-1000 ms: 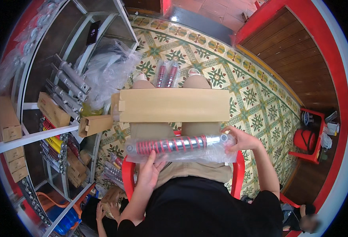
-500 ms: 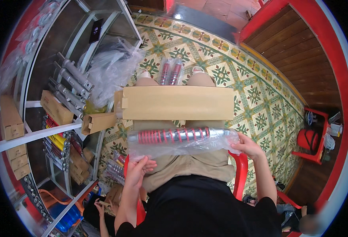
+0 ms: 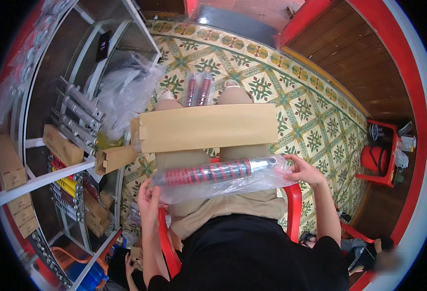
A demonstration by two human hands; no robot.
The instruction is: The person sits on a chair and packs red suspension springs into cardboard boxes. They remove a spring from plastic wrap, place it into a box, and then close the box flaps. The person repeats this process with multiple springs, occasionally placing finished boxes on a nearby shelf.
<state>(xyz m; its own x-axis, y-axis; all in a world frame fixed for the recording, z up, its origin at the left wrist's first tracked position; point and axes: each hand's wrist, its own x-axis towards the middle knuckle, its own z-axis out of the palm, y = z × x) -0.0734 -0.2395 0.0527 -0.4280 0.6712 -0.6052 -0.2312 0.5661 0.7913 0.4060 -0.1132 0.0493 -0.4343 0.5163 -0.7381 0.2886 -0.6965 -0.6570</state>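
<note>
While the shock absorber (image 3: 209, 172) spans the lap (image 3: 230, 203), seemingly being steadied, the right hand (image 3: 304, 173) pinches its bag (image 3: 201, 191) at three o'clock; left hand (image 3: 149, 200) half-curled at nine, grip uncertain. Shifting likely needs both ends supported; carton (image 3: 208, 128) at twelve.

Left hand: the left hand (image 3: 149, 198) is at the left end of the clear plastic sleeve (image 3: 213, 190), fingers curled; its grip is unclear.
Right hand: the right hand (image 3: 301, 170) pinches the sleeve's other end.
Shock absorber: the red-coiled shock absorber (image 3: 208, 173) lies inside the sleeve, between both hands, over the lap.
Carton: a long brown carton (image 3: 208, 128) lies across the knees, just beyond the hands.
Floor: two sleeved red-coiled shocks (image 3: 204, 89) lie on patterned tiles (image 3: 315, 140), farther ahead of the hands.
Shelving: grey metal tubes (image 3: 85, 102) and plastic sheeting (image 3: 126, 87), left of the hands.
Stool: red, with a red bucket (image 3: 372, 159), well right of the hands.
</note>
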